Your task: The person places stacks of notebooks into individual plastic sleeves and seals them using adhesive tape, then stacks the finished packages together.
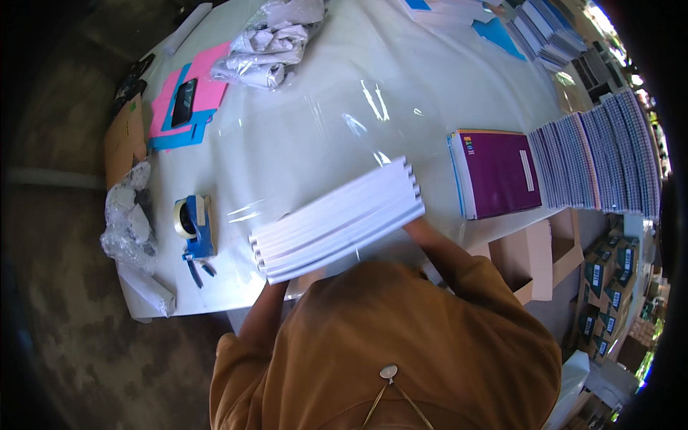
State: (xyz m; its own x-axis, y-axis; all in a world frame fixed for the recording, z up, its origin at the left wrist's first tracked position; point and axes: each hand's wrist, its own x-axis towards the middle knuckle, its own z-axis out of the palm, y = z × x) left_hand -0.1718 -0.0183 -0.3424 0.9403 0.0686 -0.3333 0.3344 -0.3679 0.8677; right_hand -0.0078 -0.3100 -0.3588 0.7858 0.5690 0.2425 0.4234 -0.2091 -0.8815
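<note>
A thick stack of notebooks [337, 218], its white page edges facing up, is held tilted above the near side of the table, close to my body. My left hand [274, 288] grips its left end from below, its fingers hidden under the stack. At the right end my right hand [416, 228] holds the other side, mostly covered by the pages. To the right lies a purple-covered notebook [502, 172] on top of a pile. Beside it runs a long row of spiral-bound notebooks [598, 158].
On the left are a blue tape dispenser [199, 226], pliers [195, 272], crumpled plastic [129, 218] and a phone [184, 104] on pink and blue sheets. A bag of crumpled paper [276, 43] sits far off. Open cardboard boxes [527, 261] stand below the table's right edge.
</note>
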